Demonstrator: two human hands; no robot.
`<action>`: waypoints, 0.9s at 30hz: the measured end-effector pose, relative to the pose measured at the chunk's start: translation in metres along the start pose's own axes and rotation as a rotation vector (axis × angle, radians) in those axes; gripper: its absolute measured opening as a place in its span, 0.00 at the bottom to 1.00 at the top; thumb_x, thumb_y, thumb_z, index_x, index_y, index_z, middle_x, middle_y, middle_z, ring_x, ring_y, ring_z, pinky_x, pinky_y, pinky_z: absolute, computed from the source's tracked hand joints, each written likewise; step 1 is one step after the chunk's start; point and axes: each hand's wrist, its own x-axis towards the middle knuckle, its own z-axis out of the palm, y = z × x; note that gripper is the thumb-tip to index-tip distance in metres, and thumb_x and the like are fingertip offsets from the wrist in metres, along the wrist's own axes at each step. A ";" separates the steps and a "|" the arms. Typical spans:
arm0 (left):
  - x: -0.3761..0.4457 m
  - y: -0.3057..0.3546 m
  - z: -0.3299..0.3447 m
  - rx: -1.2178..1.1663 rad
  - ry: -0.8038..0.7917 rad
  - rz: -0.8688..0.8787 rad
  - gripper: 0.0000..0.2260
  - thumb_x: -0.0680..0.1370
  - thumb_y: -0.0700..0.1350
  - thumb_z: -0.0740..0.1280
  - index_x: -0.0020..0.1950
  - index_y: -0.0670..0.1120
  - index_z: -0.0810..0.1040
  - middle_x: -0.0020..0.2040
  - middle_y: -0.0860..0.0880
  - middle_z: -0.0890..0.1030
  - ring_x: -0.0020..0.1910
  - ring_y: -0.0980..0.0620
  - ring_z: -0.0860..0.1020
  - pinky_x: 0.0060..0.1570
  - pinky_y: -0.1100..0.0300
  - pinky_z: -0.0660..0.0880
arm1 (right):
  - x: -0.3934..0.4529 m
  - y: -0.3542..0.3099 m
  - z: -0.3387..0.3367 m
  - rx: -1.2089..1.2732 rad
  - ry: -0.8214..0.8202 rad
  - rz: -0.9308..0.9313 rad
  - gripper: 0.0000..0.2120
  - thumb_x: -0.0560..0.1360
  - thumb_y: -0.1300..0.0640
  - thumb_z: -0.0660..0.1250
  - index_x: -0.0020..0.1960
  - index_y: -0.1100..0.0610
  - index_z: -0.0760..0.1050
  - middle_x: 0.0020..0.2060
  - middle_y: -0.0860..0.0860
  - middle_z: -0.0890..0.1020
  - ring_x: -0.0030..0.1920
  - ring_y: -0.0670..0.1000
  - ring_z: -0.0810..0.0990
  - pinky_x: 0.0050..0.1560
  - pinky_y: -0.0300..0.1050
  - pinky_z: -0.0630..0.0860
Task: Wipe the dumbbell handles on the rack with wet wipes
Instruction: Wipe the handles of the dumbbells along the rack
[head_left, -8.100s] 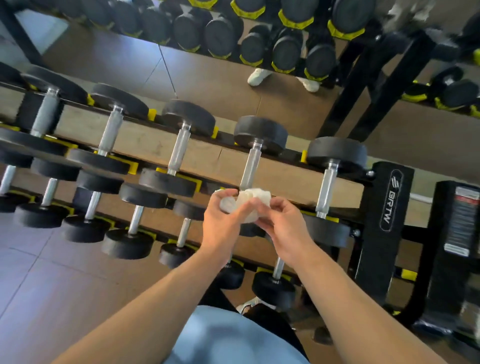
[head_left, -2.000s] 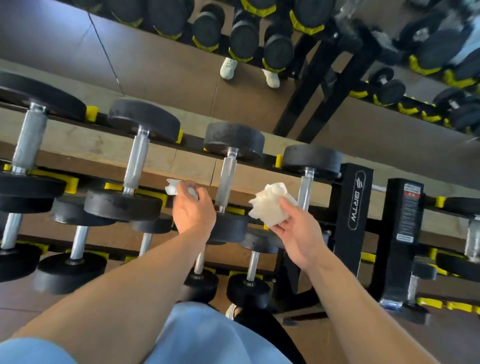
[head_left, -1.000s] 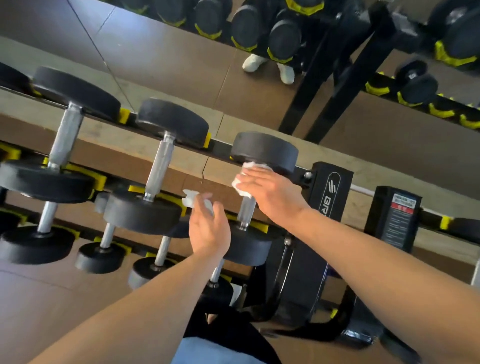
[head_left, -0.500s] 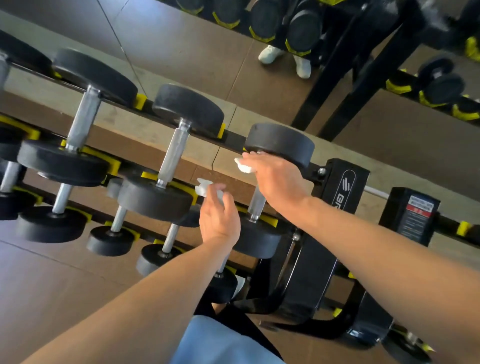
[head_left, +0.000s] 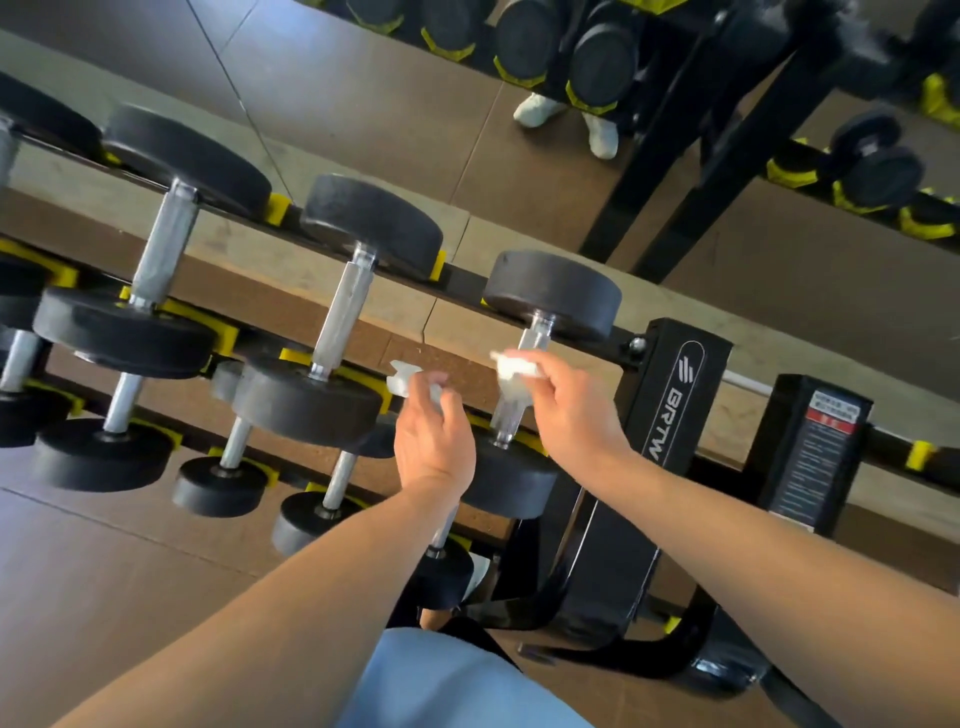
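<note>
Right hand (head_left: 569, 410) pinches a crumpled white wet wipe (head_left: 514, 368) against the chrome handle (head_left: 519, 387) of the end dumbbell on the top tier of the rack (head_left: 670, 395); the wipe sits on the handle's upper half, just below the far weight head (head_left: 553, 296). Left hand (head_left: 434, 447) grips a second white wipe (head_left: 408, 379), its end poking out above the curled fingers, held in the gap between that dumbbell and the neighbouring one, clear of either handle. The two hands are near each other, apart, with the wiped handle between them.

Dumbbells have round, matte black, rubber-looking heads and bright metal handles, the neighbouring handle (head_left: 343, 317) being cylindrical with a dull knurled look. They lie tilted across black rails on yellow plastic saddles (head_left: 278, 208). Smaller dumbbells occupy the lower tier (head_left: 223, 483).

Rack's black end upright carries white lettering reading "BRTW" with a striped logo above it. A black post (head_left: 815, 447) to the right bears a label with a red header; its print is too small to read.
</note>
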 end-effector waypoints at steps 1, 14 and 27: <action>0.000 0.000 0.000 0.001 0.001 0.004 0.10 0.82 0.51 0.54 0.60 0.57 0.70 0.54 0.47 0.80 0.48 0.47 0.78 0.48 0.53 0.72 | 0.005 0.004 -0.003 -0.053 0.117 -0.129 0.17 0.82 0.61 0.61 0.69 0.52 0.75 0.56 0.45 0.83 0.55 0.38 0.80 0.55 0.35 0.77; 0.002 -0.002 0.004 0.034 0.024 0.020 0.09 0.82 0.47 0.55 0.60 0.53 0.72 0.51 0.50 0.78 0.44 0.56 0.74 0.47 0.56 0.68 | -0.027 0.046 0.023 0.314 0.231 0.447 0.14 0.82 0.59 0.62 0.63 0.47 0.79 0.62 0.48 0.81 0.61 0.47 0.79 0.61 0.41 0.75; 0.003 -0.004 0.006 0.067 0.033 0.031 0.09 0.81 0.49 0.54 0.57 0.56 0.72 0.52 0.50 0.79 0.48 0.49 0.77 0.47 0.54 0.70 | 0.002 -0.015 0.053 0.103 0.345 0.367 0.19 0.84 0.53 0.57 0.74 0.46 0.66 0.66 0.51 0.78 0.61 0.51 0.80 0.60 0.47 0.79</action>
